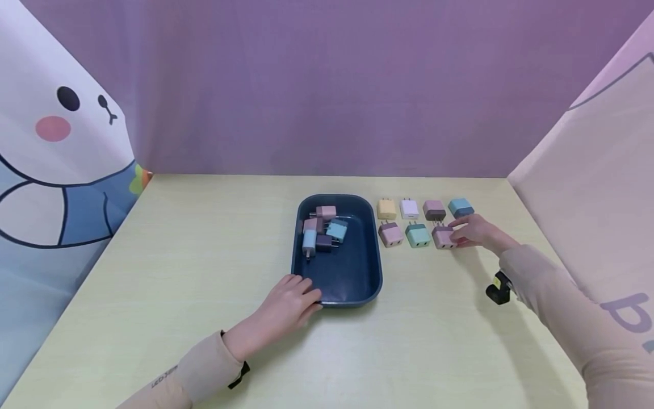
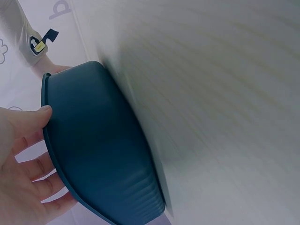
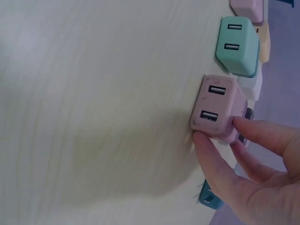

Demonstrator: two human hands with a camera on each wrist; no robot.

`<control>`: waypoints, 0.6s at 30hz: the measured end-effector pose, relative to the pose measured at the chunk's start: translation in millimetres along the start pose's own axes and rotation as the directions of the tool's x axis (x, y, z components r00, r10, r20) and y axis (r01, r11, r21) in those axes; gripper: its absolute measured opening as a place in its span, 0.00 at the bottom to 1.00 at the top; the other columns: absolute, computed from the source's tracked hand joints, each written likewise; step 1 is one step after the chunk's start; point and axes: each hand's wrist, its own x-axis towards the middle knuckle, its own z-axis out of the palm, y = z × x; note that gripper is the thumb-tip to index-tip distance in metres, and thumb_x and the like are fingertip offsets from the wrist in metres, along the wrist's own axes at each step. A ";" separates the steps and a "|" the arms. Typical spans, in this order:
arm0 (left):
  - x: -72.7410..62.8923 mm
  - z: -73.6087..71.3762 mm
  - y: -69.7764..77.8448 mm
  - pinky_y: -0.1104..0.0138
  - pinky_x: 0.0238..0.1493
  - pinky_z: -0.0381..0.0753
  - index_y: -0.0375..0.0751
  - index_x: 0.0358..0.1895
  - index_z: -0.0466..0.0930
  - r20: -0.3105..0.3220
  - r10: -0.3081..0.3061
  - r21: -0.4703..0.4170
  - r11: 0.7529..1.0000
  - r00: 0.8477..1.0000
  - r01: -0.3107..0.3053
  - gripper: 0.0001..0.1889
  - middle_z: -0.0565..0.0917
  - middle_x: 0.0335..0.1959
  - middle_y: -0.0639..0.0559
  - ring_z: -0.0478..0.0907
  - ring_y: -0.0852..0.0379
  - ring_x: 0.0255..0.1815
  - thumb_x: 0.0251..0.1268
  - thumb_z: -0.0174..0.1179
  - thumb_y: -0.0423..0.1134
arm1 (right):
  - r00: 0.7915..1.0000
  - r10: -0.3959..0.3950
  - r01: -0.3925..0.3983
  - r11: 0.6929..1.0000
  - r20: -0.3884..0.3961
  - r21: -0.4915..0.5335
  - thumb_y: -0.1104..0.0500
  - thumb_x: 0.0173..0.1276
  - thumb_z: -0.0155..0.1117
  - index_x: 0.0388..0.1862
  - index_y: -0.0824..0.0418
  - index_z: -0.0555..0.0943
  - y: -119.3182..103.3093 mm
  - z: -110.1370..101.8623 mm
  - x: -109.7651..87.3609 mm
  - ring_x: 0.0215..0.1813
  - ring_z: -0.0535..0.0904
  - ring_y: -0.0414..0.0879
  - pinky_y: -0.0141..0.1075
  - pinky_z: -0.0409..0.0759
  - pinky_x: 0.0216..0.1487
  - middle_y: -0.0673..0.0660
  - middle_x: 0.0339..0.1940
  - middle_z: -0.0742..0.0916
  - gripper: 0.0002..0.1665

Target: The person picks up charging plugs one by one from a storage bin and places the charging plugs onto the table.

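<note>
My left hand (image 1: 292, 298) holds the near left corner of a dark blue plastic tray (image 1: 352, 284). In the left wrist view, the thumb lies on the rim's outer side and the other fingertips are hidden behind it. Several chargers lie jumbled in the tray's far part, among them a pale blue charger (image 1: 309, 241) and a purple charger (image 1: 324, 243). On the right, my right hand (image 1: 475, 232) pinches the right end of a pink two-port charger (image 3: 215, 105), which stands at the end of the front row. Its USB ports face the near side.
Left of it in that row are a green charger (image 1: 418, 235) and another pink charger (image 1: 390, 234). Behind stand a yellow charger (image 1: 386, 209), a white charger (image 1: 409, 208), a pink-and-dark charger (image 1: 434, 210) and a blue charger (image 1: 461, 207). A purple curtain (image 1: 327, 91) hangs behind the table.
</note>
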 end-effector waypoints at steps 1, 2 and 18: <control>0.1 -0.2 0.2 0.66 0.33 0.67 0.46 0.28 0.76 0.001 0.000 -0.001 1.000 1.000 0.000 0.05 0.73 0.23 0.56 0.66 0.58 0.26 0.53 0.61 0.41 | 1.000 0.004 -0.004 1.000 0.001 0.008 0.69 0.61 0.52 0.59 0.81 0.55 0.2 0.1 -0.1 0.36 0.77 0.44 0.42 0.75 0.46 0.74 0.48 0.70 0.31; 0.0 -0.3 0.4 0.66 0.33 0.67 0.46 0.28 0.76 0.001 0.000 -0.001 1.000 1.000 0.000 0.05 0.73 0.23 0.56 0.66 0.58 0.25 0.53 0.61 0.41 | 1.000 0.008 -0.008 1.000 0.002 0.009 0.69 0.61 0.52 0.59 0.81 0.55 0.3 0.1 -0.2 0.36 0.77 0.45 0.42 0.75 0.46 0.74 0.48 0.70 0.31; -0.8 1.5 0.7 0.66 0.33 0.68 0.46 0.27 0.76 -0.011 0.005 0.007 1.000 1.000 -0.005 0.06 0.72 0.22 0.55 0.65 0.58 0.25 0.51 0.63 0.41 | 0.998 -0.037 0.032 0.995 -0.053 -0.096 0.69 0.59 0.53 0.58 0.81 0.57 0.7 2.4 -0.7 0.38 0.78 0.52 0.43 0.76 0.44 0.78 0.49 0.70 0.31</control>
